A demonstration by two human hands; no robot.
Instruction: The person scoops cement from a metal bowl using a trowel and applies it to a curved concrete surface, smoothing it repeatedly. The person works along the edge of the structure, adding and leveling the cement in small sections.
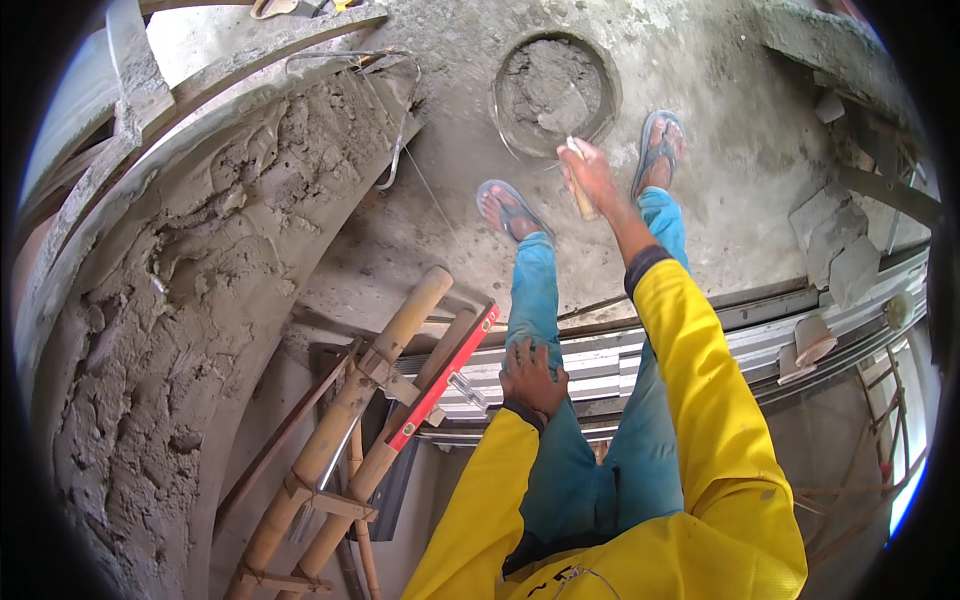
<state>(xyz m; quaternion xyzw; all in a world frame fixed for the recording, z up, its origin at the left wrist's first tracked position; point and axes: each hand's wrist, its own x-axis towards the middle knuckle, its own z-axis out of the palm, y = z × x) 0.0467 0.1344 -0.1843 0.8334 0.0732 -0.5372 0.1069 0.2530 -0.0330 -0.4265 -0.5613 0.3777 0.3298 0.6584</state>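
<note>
- Head view, centre: right hand (590,175) is closed round the wooden handle of a trowel (578,190), whose blade reaches down into the round pan of mortar (552,88) on the concrete floor (730,150). The pan sits just ahead of the person's feet in blue sandals (512,210), and it looks well filled with grey mix.
- Head view, lower centre: left hand (532,378) rests flat, fingers spread, on the thigh of the blue trousers (540,300); it holds nothing and seems to brace the bend forward.
- Head view, left: a curved wall face (170,330) carries a thick, rough coat of wet grey plaster, lumpy and not smoothed. A bamboo ladder (345,430) leans just beside its foot, with a red spirit level (445,375) lying against the ladder's rails.
- Head view, right: broken blocks (835,245) and a stack of grey mouldings (600,365) lie along the slab edge, apart from the pan.
- Step in hand, as I judge it: loading the trowel with mortar from the pan.
- Next move, as I judge it, calls for lifting a firm scoop level so it does not slide off, then turning left toward the curved wall, with footing kept back from the slab edge near the ladder.
</note>
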